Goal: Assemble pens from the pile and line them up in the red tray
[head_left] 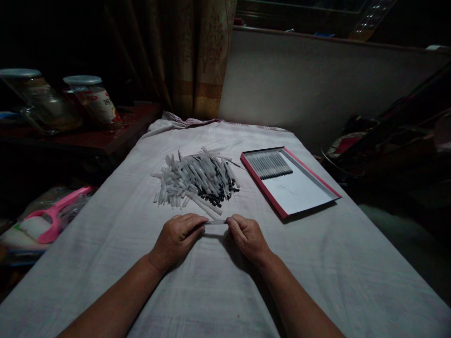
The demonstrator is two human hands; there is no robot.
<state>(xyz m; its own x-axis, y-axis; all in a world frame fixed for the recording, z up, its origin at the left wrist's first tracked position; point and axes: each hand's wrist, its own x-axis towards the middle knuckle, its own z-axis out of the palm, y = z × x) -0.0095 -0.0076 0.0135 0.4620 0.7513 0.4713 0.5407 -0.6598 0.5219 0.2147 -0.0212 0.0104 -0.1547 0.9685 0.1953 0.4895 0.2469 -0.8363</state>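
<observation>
A slim translucent pen (215,222) lies level between my two hands, just above the cloth. My left hand (179,235) has its fingers closed on one end, and my right hand (247,236) pinches the other; both ends are hidden in the fingers. Just beyond them spreads a loose pile of clear pen parts (197,176), with many black tips toward its right side. To the right, a shallow box (310,191) with red sides and a white bottom holds a neat row of clear pens (275,164), black ends facing me.
A pale cloth (317,272) covers the table. At the left, two lidded jars (97,101) stand on a dark wooden surface (134,126). Pink-handled scissors (54,213) lie low at the left. Behind are a curtain (197,56) and a wall (282,80).
</observation>
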